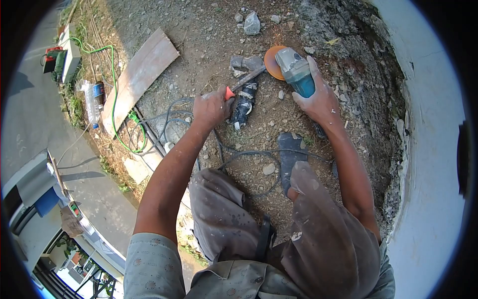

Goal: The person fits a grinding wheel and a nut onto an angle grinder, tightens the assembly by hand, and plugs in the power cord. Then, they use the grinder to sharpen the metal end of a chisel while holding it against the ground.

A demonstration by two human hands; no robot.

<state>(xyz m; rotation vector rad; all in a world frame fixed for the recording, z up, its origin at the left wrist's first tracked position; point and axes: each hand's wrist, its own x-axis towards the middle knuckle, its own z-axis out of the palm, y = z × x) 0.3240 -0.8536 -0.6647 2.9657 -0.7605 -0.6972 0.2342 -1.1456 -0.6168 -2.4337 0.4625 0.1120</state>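
Observation:
My left hand (pixel 213 105) is closed round a chisel-like metal bar (pixel 250 76) with a red-orange collar (pixel 229 92) just past my fingers. Its far end meets the edge of an orange disc (pixel 273 63), or lies very close to it. That disc sits on a teal and grey angle grinder (pixel 297 70), whose body my right hand (pixel 318 97) grips. A faint orange glow like sparks shows above the disc. Below the bar is a dark, worn shoe (pixel 244 105), and a second dark shoe (pixel 291 154) stands nearer my knees.
Grey cable (pixel 239 153) loops over the stony ground by my legs. A long board (pixel 142 79) lies at left with a green cord (pixel 114 89) across it. Beyond are bottles (pixel 91 103). A white wall (pixel 428 149) rises at right; a pale stone (pixel 252 24) lies ahead.

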